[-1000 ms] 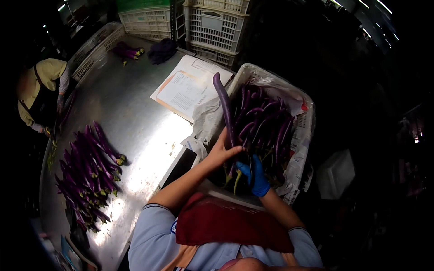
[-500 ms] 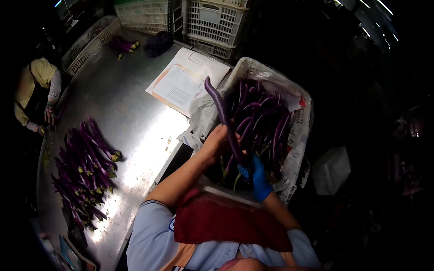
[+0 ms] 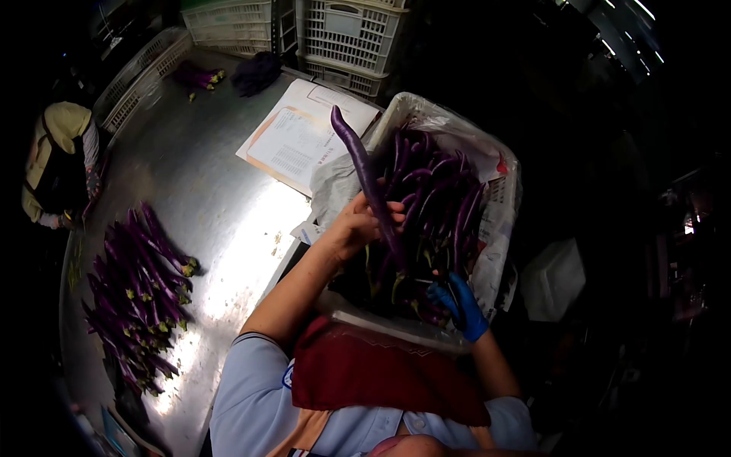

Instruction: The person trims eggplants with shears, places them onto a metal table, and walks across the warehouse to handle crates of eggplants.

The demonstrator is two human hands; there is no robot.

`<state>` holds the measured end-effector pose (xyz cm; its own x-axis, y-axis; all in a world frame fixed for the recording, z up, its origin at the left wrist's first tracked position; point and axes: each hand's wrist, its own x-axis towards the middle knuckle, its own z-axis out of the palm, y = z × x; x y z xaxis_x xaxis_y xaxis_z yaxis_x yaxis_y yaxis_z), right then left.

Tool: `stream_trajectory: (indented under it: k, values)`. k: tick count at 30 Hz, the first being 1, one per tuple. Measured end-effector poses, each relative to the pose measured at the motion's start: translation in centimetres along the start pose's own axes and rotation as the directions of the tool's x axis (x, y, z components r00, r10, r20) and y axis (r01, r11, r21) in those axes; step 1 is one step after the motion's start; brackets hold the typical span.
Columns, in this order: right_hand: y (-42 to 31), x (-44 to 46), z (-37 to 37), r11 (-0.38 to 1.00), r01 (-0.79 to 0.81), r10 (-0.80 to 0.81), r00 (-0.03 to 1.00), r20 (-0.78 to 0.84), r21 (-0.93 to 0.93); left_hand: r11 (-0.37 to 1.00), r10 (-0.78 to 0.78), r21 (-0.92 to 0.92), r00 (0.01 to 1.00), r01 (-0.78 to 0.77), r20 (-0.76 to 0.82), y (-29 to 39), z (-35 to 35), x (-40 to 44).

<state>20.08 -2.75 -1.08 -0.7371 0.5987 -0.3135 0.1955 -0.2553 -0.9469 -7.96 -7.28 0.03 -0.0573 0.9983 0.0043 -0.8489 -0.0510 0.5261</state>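
A long purple eggplant point(image 3: 366, 177) is in my left hand point(image 3: 356, 227), tip up and left, its stem end low over the crate. My right hand point(image 3: 461, 306), in a blue glove, is closed around the dark handles of what looks like scissors, whose blades point left toward the eggplant's stem. Many more eggplants point(image 3: 434, 194) lie in the plastic-lined white crate point(image 3: 509, 206) beneath and beyond both hands.
Trimmed eggplants point(image 3: 141, 289) are piled on the metal table point(image 3: 190, 160) at left. Papers point(image 3: 293, 133) lie beside the crate. Stacked crates point(image 3: 350, 38) stand behind. Another person point(image 3: 61, 160) works at the far left edge. A white container point(image 3: 553, 282) is at right.
My left hand has shifted up and left with the eggplant. My gloved right hand has moved right, away from my left hand, and the scissors' blades now show near the stem.
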Motion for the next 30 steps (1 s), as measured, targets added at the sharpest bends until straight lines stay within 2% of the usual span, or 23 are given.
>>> stream_trajectory:
  k: [1,3,4,7,8,10,11,12,13,14,15,16,17,18,20,21,22,23,24,26,28,29,30]
  values:
    - [0.0,-0.1,0.0,1.0,0.012,-0.012,1.0,0.012,0.008,0.996,-0.015,-0.081,0.999,0.019,0.045,-0.1,-0.4,0.2]
    - [0.4,0.0,-0.2,0.986,-0.072,0.073,0.997,0.002,0.152,0.969,-0.03,-0.24,0.991,0.062,0.133,-0.6,-1.7,0.7]
    - [0.6,0.1,-0.2,0.968,-0.112,0.114,0.993,0.003,0.223,0.966,-0.041,-0.246,0.99,0.074,0.137,-0.9,-2.1,1.0]
    - [1.3,0.2,0.4,0.998,0.068,-0.068,0.996,-0.05,0.006,0.96,-0.077,-0.257,0.987,0.111,0.14,-1.9,-2.3,1.4]
    - [1.2,0.5,0.6,0.976,0.024,-0.006,0.997,-0.081,0.217,0.958,-0.094,-0.257,0.986,0.127,0.135,-2.3,-1.7,1.6]
    - [0.5,1.6,0.9,0.798,-0.031,0.121,0.987,-0.11,0.602,0.953,-0.12,-0.263,0.985,0.149,0.122,-3.6,0.0,1.9]
    - [-1.5,1.4,2.4,0.982,0.183,-0.189,0.96,-0.207,-0.051,0.952,-0.159,-0.239,0.976,0.191,0.147,-4.5,1.1,1.9]
    - [-2.7,1.5,3.2,0.924,0.309,-0.36,0.9,-0.246,-0.225,0.949,-0.197,-0.214,0.965,0.232,0.171,-5.5,2.2,2.0]
    - [-2.4,2.2,2.9,0.904,0.355,-0.41,0.878,-0.248,-0.238,0.953,-0.237,-0.158,0.962,0.257,0.138,-6.8,2.7,2.1]
    - [-1.5,2.9,2.3,0.881,0.401,-0.459,0.853,-0.248,-0.25,0.971,-0.239,0.046,0.969,0.236,0.071,-8.3,2.9,2.2]
    - [-0.4,2.3,1.8,0.956,0.292,-0.275,0.911,-0.308,0.011,0.953,-0.27,0.167,0.958,0.252,0.096,-9.2,3.4,2.4]
    - [-1.0,1.7,1.9,0.936,0.353,-0.328,0.857,-0.397,-0.011,0.923,-0.302,0.285,0.946,0.259,0.116,-9.6,3.8,2.4]
    - [-1.0,1.0,0.4,0.897,0.385,-0.439,0.827,-0.351,-0.216,0.832,-0.29,0.52,0.951,0.194,0.109,-8.9,5.1,1.7]
    - [-1.7,-0.2,-0.9,0.926,0.375,-0.361,0.835,-0.414,-0.051,0.806,-0.268,0.582,0.944,0.11,0.192,-11.2,2.8,1.8]
    - [-4.2,-2.8,-3.2,0.908,0.361,-0.217,0.838,-0.5,0.212,0.561,-0.468,0.811,0.872,0.167,0.144,-12.0,0.5,1.7]
    - [-3.6,-3.9,-5.7,0.917,0.374,-0.249,0.806,-0.537,0.137,0.407,-0.478,0.903,0.875,0.141,0.079,-11.9,-0.1,1.6]
    - [-4.0,-4.7,-6.3,0.899,0.436,-0.322,0.712,-0.624,0.033,0.239,-0.475,0.964,0.88,0.113,0.014,-11.8,-0.7,1.5]
    - [-4.6,-5.8,-7.1,0.929,0.37,-0.269,0.681,-0.681,0.003,0.064,-0.46,0.994,0.887,0.087,-0.048,-11.8,-1.3,1.5]
    - [-1.0,-6.8,-11.1,0.951,0.282,-0.284,0.633,-0.72,-0.127,0.037,-0.354,0.998,0.933,-0.05,0.06,-12.5,-3.1,1.8]
    - [-1.3,-8.1,-12.0,0.94,0.283,-0.324,0.566,-0.758,-0.19,-0.317,-0.268,0.948,0.962,-0.029,-0.06,-12.5,-3.7,3.6]
    - [1.9,-8.7,-15.4,0.911,0.219,-0.413,0.512,-0.753,-0.35,-0.617,-0.027,0.787,1.0,-0.025,0.01,-12.9,-4.5,5.0]
    - [5.3,-8.8,-18.2,0.864,0.138,-0.488,0.469,-0.736,-0.484,-0.73,0.031,0.683,1.0,0.018,0.006,-13.2,-4.9,5.4]
    - [6.5,-9.0,-19.0,0.831,0.078,-0.522,0.451,-0.724,-0.55,-0.779,0.002,0.627,1.0,0.002,-0.002,-13.7,-5.0,5.8]
